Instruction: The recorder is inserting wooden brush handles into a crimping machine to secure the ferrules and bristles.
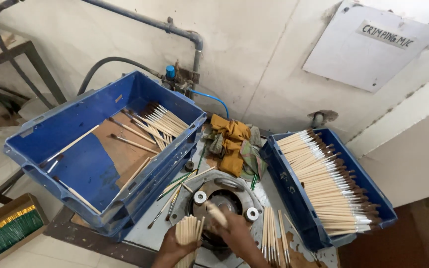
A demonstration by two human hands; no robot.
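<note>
The left hand (171,248) gripped a bundle (188,234) of bare wooden sticks, fingers closed round it, at the near edge of the table (145,237). The right hand (234,233) pinched a single stick (216,213) over the round metal machine (219,198), just right of the bundle. A blue crate (50,139) with a few brushes stood to the left; another crate (294,198), full of brushes, to the right. Yellow rags (232,141) lay beyond the machine.
</note>
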